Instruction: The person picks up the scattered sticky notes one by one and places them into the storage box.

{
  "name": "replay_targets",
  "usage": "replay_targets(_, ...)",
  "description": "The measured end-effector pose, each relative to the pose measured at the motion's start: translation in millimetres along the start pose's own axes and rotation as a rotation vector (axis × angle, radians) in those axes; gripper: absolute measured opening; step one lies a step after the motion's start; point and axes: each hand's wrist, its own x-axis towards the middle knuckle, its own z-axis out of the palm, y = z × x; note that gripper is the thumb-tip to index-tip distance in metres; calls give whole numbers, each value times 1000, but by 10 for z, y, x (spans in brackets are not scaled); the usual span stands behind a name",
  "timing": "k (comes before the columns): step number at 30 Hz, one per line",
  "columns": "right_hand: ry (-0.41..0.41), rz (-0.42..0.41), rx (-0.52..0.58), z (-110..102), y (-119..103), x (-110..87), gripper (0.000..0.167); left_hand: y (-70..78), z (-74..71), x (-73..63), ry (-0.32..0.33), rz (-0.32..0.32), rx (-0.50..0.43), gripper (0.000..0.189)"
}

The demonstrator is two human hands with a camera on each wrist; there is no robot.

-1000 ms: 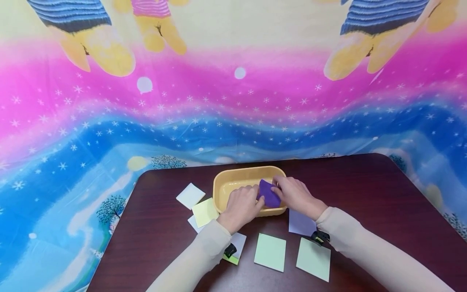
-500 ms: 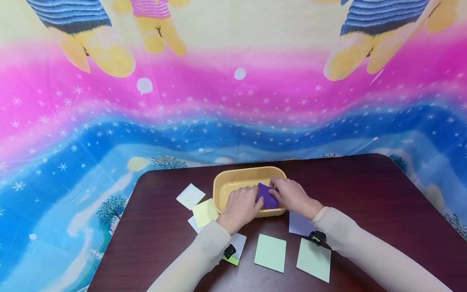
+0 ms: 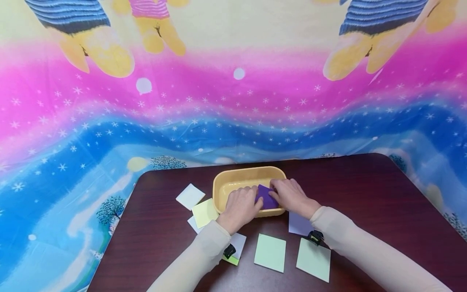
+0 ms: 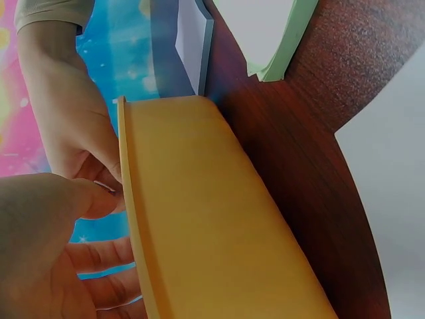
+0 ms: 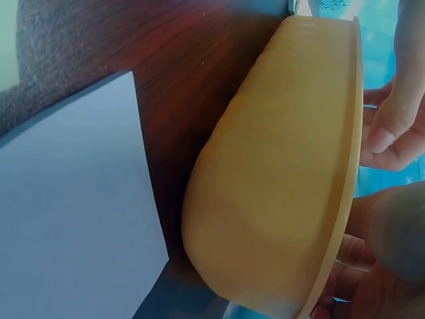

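Both hands work over a yellow plastic basin [image 3: 238, 177] near the table's far edge. Between them is a purple square piece [image 3: 267, 198], thin and paper-like; its exact kind is unclear. My left hand [image 3: 241, 206] holds its left edge with curled fingers and thumb. On the opposite edge, my right hand [image 3: 293, 196] pinches it with thumb and fingers. In the left wrist view the basin's wall [image 4: 199, 212] hides the purple piece, and the left thumb [image 4: 96, 199] shows beside the rim. The right wrist view likewise shows the wall [image 5: 279, 166] with both hands behind it.
Square note pads lie around the basin: white [image 3: 190, 196], yellow [image 3: 205, 213], lavender [image 3: 300, 223] under the right wrist, and two pale green ones [image 3: 270, 252] in front. Another pad [image 3: 238, 243] lies by the left wrist. A printed cloth [image 3: 233, 97] hangs behind the table.
My right hand has shifted slightly left and nearer to the left hand. The purple piece has moved a little left and lower in the basin. The left hand has hardly moved.
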Motion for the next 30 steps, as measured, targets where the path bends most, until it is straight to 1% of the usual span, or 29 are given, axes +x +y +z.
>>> replay_targets(4, 7, 4, -42, 6, -8, 17, 16, -6, 6, -2, -7, -4, 0, 28)
replay_targets(7, 9, 13, -67, 23, -1, 27, 15, -11, 9, -1, -11, -2, 3, 28)
replay_targets(12, -4, 26, -95, 33, 12, 47, 15, -22, 9, 1, -20, -2, 2, 28)
replay_targets(17, -12, 25, -112, 24, 13, 51, 19, -23, 11, 5, -29, -6, -3, 30)
replay_targets(23, -4, 19, -95, 12, 7, 53, 26, -15, 14, 8, -23, -3, -6, 28)
replay_targets(30, 17, 6, -43, -13, -24, 32, 25, -10, 21, 0, -15, 5, -13, 25)
